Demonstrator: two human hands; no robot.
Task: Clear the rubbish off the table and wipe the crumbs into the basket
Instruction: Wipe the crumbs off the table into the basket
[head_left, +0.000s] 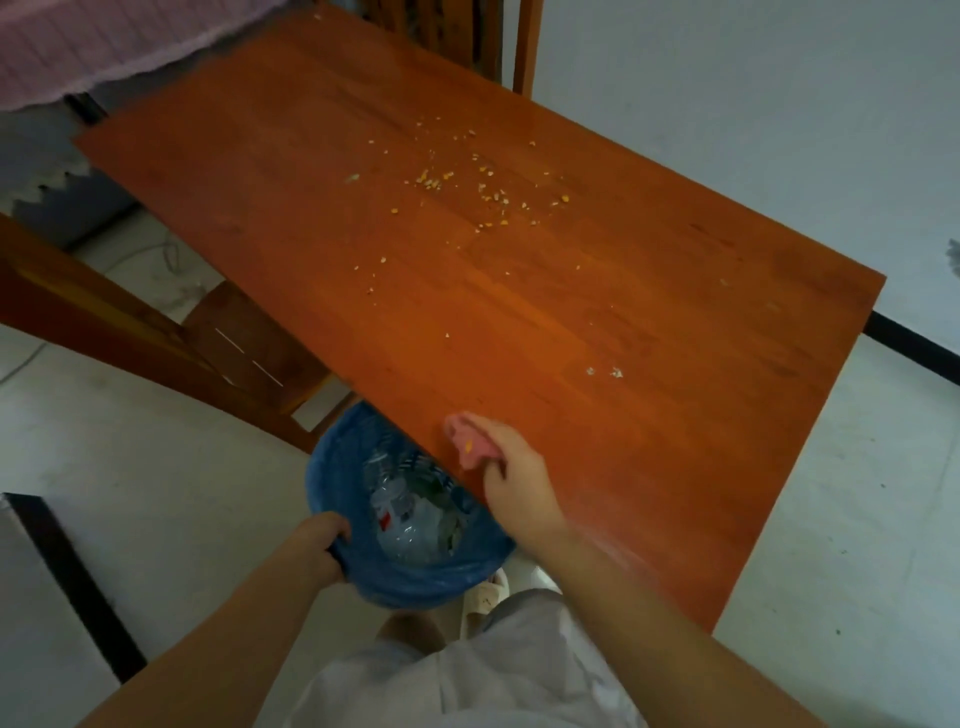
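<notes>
Pink cloth at the tabletop edge, blue basket held just below it.

The right hand (511, 478) has its fingers curled round a pink cloth (470, 441) at the near edge of the wooden tabletop (649, 441). The left hand (322, 545) grips the rim of the blue basket (415, 582), partly under that edge, with clear plastic rubbish (415, 514) inside. Yellow crumbs (467, 187) lie scattered farther up the tabletop, well apart from the cloth.

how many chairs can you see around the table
2. One chair stands at the table's left side, next to the blue basket. The other chair is at the far end, only its back showing. Others may be out of view.
</notes>
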